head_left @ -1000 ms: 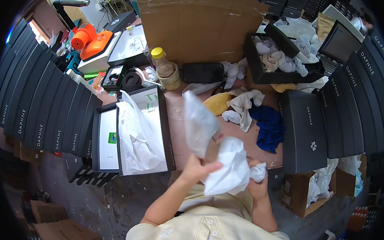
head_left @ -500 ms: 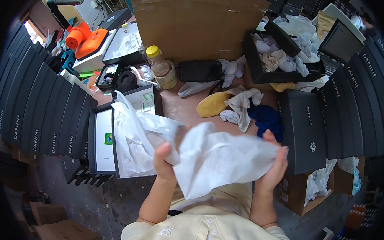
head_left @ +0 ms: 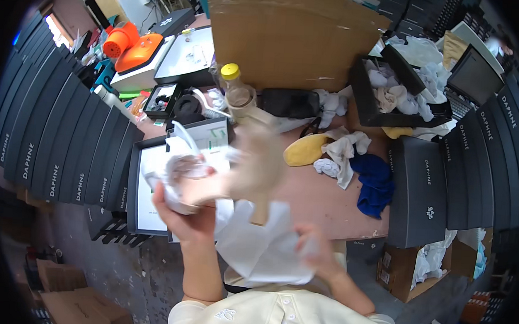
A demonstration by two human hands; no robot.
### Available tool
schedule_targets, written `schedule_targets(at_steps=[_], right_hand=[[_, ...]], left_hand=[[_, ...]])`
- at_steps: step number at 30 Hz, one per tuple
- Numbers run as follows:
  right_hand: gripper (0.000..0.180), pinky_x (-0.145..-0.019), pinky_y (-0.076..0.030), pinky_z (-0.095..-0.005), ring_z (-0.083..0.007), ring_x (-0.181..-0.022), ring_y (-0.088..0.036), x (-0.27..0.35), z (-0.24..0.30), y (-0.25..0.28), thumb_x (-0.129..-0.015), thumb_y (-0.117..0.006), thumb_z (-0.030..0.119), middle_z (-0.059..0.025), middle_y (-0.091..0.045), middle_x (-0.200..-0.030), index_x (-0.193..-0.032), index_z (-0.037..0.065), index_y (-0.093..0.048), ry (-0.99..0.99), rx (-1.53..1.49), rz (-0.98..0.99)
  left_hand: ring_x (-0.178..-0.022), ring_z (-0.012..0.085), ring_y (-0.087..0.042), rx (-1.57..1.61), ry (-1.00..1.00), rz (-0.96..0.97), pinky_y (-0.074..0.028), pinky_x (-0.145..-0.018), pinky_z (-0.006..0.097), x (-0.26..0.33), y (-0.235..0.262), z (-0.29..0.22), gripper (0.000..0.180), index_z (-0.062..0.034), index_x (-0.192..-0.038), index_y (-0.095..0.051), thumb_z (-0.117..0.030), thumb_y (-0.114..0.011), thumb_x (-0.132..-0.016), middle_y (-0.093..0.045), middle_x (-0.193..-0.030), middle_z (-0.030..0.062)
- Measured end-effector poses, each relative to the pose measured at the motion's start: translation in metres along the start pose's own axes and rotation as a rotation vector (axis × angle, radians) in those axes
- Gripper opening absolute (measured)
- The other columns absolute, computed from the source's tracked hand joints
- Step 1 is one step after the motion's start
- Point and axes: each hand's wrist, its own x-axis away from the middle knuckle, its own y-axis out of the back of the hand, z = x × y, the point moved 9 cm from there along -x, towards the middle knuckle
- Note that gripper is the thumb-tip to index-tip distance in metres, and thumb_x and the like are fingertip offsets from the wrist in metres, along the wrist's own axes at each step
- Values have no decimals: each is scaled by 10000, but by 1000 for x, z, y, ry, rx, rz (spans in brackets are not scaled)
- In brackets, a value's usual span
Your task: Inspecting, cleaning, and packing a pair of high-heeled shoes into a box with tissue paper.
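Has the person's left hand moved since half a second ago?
Yes. The left hand has swung further left with the white paper, now over the open black box at the table's left.

Left hand [head_left: 189, 208] raised, fingers curled in a grip, right hand [head_left: 319, 253] lower, blurred, apparently gripping too

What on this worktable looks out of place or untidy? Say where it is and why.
Loose cloths lie crumpled mid-table beside a yellow piece and a blue cloth, not boxed. The open black box behind them overflows with rags. Both hands, left and right, hold a white sheet, blurred.
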Motion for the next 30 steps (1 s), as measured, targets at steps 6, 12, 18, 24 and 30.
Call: schedule_targets(at_steps=[6,12,18,24,30], right_hand=[[762,-859,-438,-279,-187,-994,-544,-32,88,31,-590,-694,319,-130,-535,-1081,-1199,-70,-453,62,-206,-56],[752,-854,-455,-315,-214,-980,-551,-10,65,51,-610,-628,451,-143,-530,-1082,-1146,-53,-476,79,-339,-582],[507,-818,-454,-307,-211,-942,-574,-46,68,64,-710,-693,162,-111,-603,-1002,-1134,-44,-507,92,152,-461],[503,-871,-443,-364,-289,-1011,-565,-57,124,18,-679,-713,137,-160,-586,-1075,-1131,9,-533,268,1104,-495],[411,-716,-495,-350,-283,-839,-607,-119,70,-185,-740,-638,171,-142,-620,-894,-1092,-20,-545,329,994,195]], left_hand=[[-1018,352,-548,-203,305,315,-486,-830,440,40,-16,84,789,4,-1299,-294,-327,-640,-673,-433,-1252,202],[-1011,380,-549,-1579,550,1197,-435,-843,370,131,31,136,783,28,-1325,-312,-279,-712,-725,-561,-1081,249],[-777,247,-627,-1160,316,816,-487,-679,344,117,55,14,258,9,-973,-596,-21,-566,-719,-636,-869,165],[-1015,263,-550,-275,-597,-484,-481,-832,378,111,149,-179,479,10,-1262,-386,-108,-523,-818,-473,-1225,155],[-1125,281,-475,-546,-935,-614,-423,-911,401,103,137,-180,481,15,-1282,-374,-167,-552,-874,-429,-1285,158]])
